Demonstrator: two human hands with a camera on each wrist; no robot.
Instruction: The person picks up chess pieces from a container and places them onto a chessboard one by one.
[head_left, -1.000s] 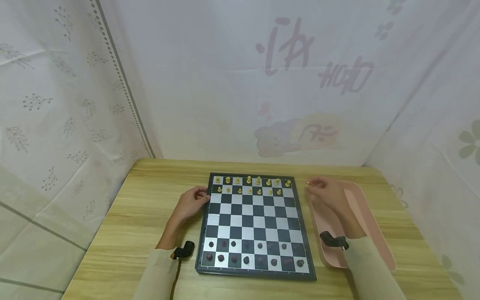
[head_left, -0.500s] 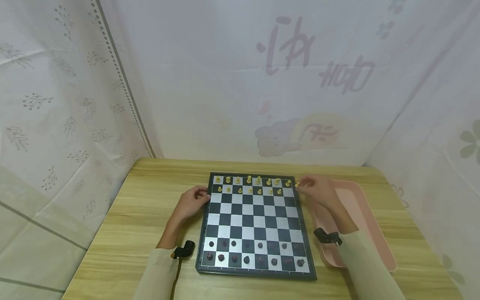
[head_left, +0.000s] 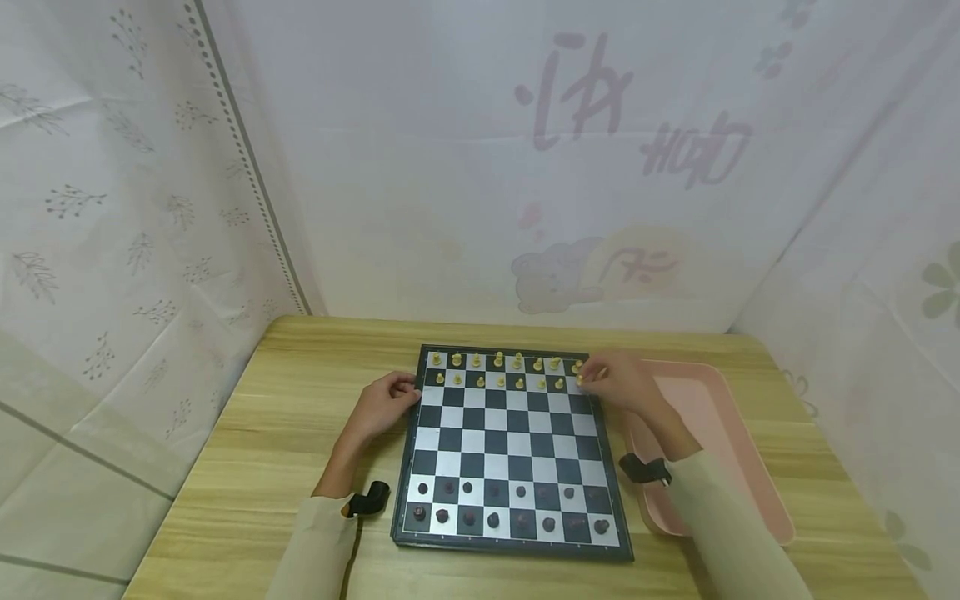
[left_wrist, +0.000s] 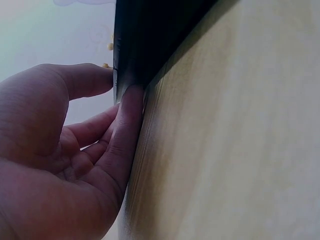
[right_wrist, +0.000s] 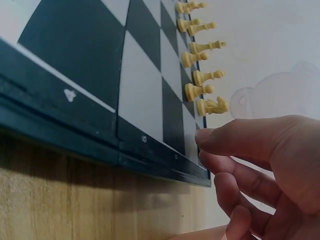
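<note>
A chessboard (head_left: 495,425) lies on the table with pale yellow pieces in two rows at the far side and dark red pieces (head_left: 492,520) in two rows at the near side. My left hand (head_left: 382,406) holds the board's left edge, thumb at the upper rim and index finger low on its side, as the left wrist view shows. At the far right corner, my right hand (head_left: 621,382) pinches a yellow pawn (head_left: 580,380) over the second-row end square. Its fingers hide that pawn in the right wrist view, where a yellow knight (right_wrist: 212,106) stands just beyond.
A pink tray (head_left: 738,442) sits right of the board, partly under my right forearm. The wooden table (head_left: 300,417) extends around both. Printed cloth (head_left: 420,208) hangs behind the table and at the sides.
My right hand has moved left from above the tray to the board's far right corner, carrying the yellow pawn. The left hand stays at the board's edge.
</note>
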